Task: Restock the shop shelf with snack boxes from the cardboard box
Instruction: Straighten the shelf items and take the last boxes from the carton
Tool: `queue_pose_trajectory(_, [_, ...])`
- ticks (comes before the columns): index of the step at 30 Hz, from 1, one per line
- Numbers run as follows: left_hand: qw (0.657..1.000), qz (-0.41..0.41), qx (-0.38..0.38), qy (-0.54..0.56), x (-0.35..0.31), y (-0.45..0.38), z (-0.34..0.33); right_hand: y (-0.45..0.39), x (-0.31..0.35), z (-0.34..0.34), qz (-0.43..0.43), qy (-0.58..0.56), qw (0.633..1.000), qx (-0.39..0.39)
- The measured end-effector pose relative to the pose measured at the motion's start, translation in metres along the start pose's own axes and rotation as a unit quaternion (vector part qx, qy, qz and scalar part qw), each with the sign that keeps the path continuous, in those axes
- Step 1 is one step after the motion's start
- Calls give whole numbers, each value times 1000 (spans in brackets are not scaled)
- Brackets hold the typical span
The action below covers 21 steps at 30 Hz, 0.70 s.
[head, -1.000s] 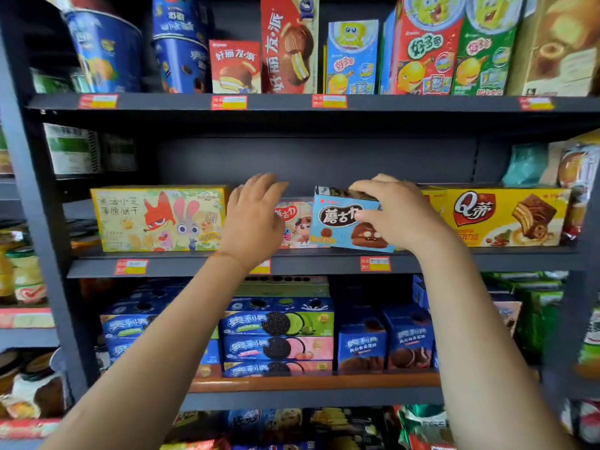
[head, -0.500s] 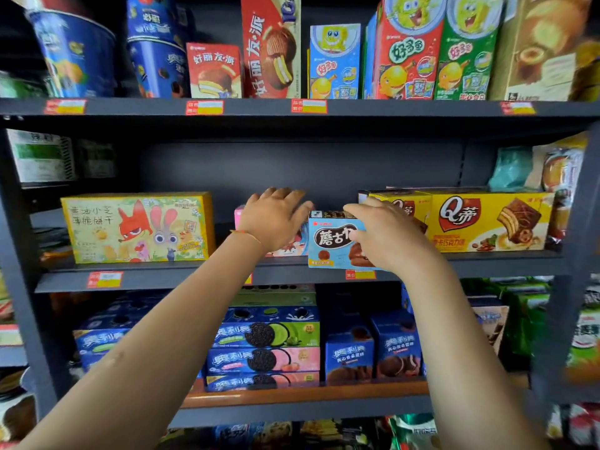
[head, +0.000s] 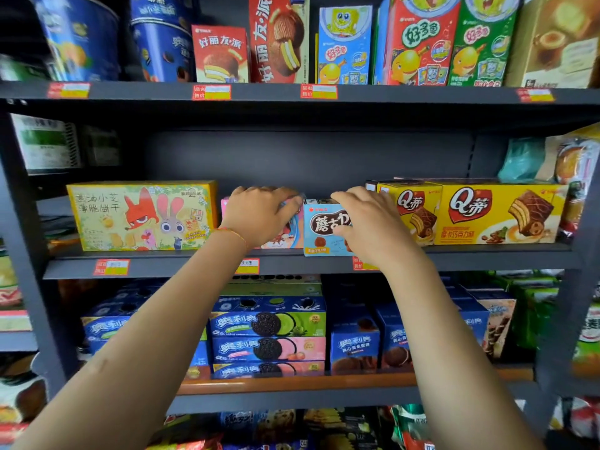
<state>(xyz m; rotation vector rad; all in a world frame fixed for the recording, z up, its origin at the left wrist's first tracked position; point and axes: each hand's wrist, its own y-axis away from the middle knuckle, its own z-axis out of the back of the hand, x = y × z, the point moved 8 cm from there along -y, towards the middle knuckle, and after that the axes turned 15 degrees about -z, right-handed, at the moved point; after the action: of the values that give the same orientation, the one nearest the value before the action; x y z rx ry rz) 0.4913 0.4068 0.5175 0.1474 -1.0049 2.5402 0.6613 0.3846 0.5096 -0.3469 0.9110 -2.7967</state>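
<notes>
On the middle shelf (head: 292, 263), your right hand (head: 373, 222) grips the upright blue box (head: 324, 228) at the front edge — your left hand (head: 259, 216) rests on the pink box (head: 285, 240) just left, touching it.

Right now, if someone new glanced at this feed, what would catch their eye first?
Two bare hands reach onto the middle shelf: the right hand grips a light blue snack box at the shelf's front edge, the left hand rests on a pink box beside it. Flanking them are a yellow cartoon fox-and-rabbit box on the left and yellow cake boxes on the right.
</notes>
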Motion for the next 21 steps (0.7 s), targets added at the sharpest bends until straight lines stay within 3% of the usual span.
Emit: queue_pose_trajectory(21, [999,-8,-14,-33,9,4,-1,-26,3,-20,-6,1,1000,9])
